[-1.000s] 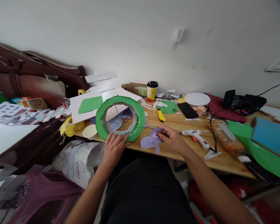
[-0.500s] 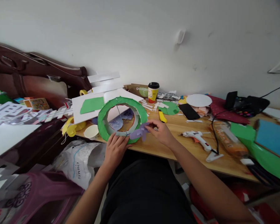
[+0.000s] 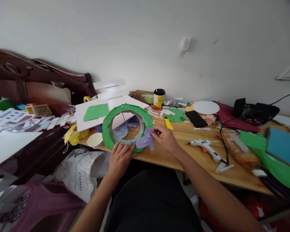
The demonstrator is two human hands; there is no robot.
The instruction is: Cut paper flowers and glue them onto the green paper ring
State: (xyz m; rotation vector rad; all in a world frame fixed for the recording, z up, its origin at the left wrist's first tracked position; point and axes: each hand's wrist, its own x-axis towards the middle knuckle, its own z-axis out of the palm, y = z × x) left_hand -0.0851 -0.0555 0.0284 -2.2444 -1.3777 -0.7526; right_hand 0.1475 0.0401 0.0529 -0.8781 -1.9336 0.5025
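A green ring-shaped paper frame [image 3: 116, 112] stands tilted at the near edge of the wooden table [image 3: 183, 151]. My left hand [image 3: 120, 156] grips its lower rim, fingers wrapped onto it. My right hand [image 3: 165, 138] pinches a purple paper flower cut-out [image 3: 145, 140] and holds it against the ring's lower right rim. Thin wires cross the ring's opening, and more purple paper shapes show through it.
A white glue gun [image 3: 204, 146] with a black cord lies right of my hands. A yellow utility knife [image 3: 168, 124], a coffee cup [image 3: 158, 98], a black phone [image 3: 195, 118], a white disc [image 3: 205, 107] and paper scraps crowd the back. A paper cup [image 3: 94, 140] sits left of the ring.
My right hand lifted the purple flower off the table and carried it left to the ring's lower right rim. My left hand stayed on the ring.
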